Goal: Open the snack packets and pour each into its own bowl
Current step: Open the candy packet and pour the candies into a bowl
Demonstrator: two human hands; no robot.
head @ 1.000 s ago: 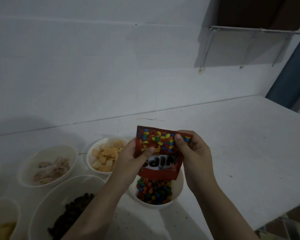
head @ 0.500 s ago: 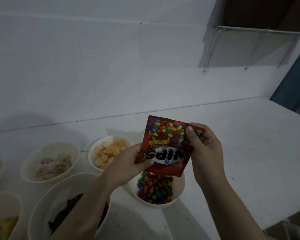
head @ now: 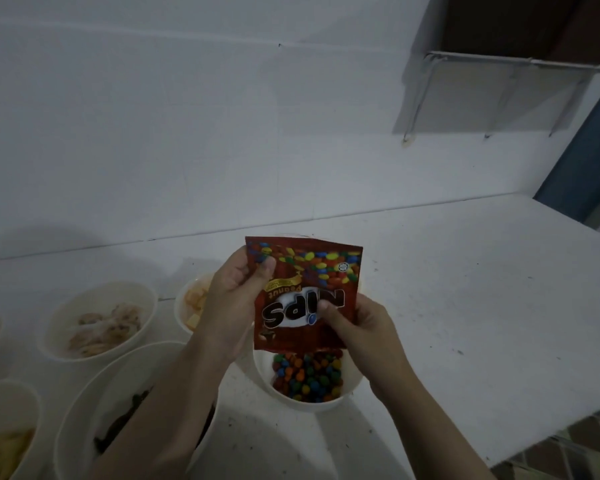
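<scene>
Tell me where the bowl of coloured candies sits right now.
In the head view, the bowl of coloured candies sits low and centre on the white table, directly beneath the upside-down red packet.

Right hand (head: 357, 327) slid down the upturned packet (head: 303, 292), seemingly squeezing it.

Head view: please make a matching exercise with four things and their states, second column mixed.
1. Nips packet
2. bowl of coloured candies
3. bowl of orange cubes
4. left hand

a. behind the left hand, partly hidden
b. upside down, held by both hands
c. directly under the packet
d. pinches the packet's upper corner

Pairs: 1-b, 2-c, 3-a, 4-d
</scene>
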